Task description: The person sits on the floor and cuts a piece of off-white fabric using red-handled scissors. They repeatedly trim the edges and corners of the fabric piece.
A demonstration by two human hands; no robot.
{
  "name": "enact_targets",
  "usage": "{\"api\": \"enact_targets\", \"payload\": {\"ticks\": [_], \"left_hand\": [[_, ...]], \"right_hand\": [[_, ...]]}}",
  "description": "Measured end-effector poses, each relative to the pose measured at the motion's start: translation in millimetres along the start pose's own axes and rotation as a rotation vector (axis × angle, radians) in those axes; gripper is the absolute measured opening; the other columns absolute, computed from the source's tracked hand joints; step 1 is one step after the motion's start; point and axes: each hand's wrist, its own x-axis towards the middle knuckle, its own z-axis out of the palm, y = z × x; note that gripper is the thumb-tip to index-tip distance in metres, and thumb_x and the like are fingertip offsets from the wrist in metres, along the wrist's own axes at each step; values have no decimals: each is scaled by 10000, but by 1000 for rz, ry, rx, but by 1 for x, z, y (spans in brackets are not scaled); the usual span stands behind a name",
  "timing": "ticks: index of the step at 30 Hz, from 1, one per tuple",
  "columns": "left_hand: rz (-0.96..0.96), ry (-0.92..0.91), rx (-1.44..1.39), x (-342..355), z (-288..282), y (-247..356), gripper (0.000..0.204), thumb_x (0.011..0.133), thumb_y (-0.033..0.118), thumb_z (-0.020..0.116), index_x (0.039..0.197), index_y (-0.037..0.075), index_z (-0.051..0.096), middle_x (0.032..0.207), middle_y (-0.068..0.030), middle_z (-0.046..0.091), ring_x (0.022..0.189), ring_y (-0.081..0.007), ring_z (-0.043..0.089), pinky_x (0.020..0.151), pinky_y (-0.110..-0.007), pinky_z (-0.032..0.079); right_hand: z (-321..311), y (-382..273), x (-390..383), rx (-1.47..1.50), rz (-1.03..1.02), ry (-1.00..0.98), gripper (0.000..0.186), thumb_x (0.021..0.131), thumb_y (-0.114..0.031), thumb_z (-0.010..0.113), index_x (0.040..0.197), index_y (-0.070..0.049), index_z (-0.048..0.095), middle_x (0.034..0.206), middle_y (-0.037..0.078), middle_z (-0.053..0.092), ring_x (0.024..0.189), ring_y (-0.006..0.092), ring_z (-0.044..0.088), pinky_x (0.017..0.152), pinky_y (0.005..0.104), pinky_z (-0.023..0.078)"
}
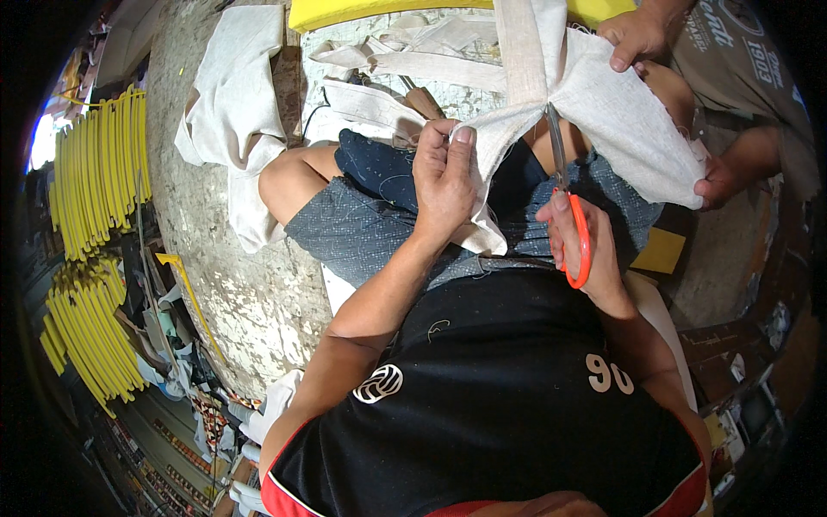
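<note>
My left hand (445,177) pinches the edge of a cream-white cloth (637,121) over my lap, thumb on top. In my right hand (594,246) is a pair of scissors (579,246) with red-orange handles. Their metal blades point away from me, and the tips meet the cloth where its folds come together. A co-worker's hand (636,39) grips the cloth's far right edge, while that person's other hand (736,168) holds its lower right corner. Part of the cloth hangs below my left hand, across my checked shorts.
More white cloth (237,95) drapes over the worn, paint-flecked surface (250,314) at left. Beyond my lap lie cloth strips (439,69) and a wooden handle (423,103). A yellow pad (379,10) lies at the far edge. Yellow curved pieces (99,172) are stacked far left.
</note>
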Motion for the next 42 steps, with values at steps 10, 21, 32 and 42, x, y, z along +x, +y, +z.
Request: {"api": "enact_targets", "payload": {"ticks": [10, 21, 32, 42], "left_hand": [[0, 26, 33, 8, -11, -5, 82, 1014, 105, 514, 1022, 25, 529, 777, 43, 522, 672, -9, 421, 577, -175, 340], [-9, 6, 14, 6, -12, -3, 106, 1019, 121, 509, 1025, 16, 525, 779, 38, 527, 676, -11, 425, 579, -179, 344], [-17, 7, -40, 6, -11, -5, 98, 1015, 118, 519, 1025, 20, 526, 774, 38, 527, 660, -10, 422, 560, -182, 343], [-13, 10, -4, 5, -11, -5, 90, 1014, 115, 520, 1009, 26, 531, 769, 43, 519, 663, -15, 414, 569, -184, 342]], "right_hand": [[0, 0, 1, -31, 21, -21, 483, 971, -467, 548, 805, -18, 618, 534, -48, 443, 432, 37, 424, 398, 216, 336], [1, -1, 1, -54, 14, -19, 547, 998, -496, 463, 841, 11, 594, 526, -15, 429, 429, 61, 418, 401, 225, 352], [1, -1, 5, -12, 19, 8, 517, 962, -503, 550, 810, -14, 625, 521, -43, 432, 435, 40, 422, 397, 211, 354], [2, -1, 10, 1, -8, 14, 491, 969, -466, 556, 805, -8, 623, 511, -46, 432, 419, 38, 401, 389, 212, 325]]}}
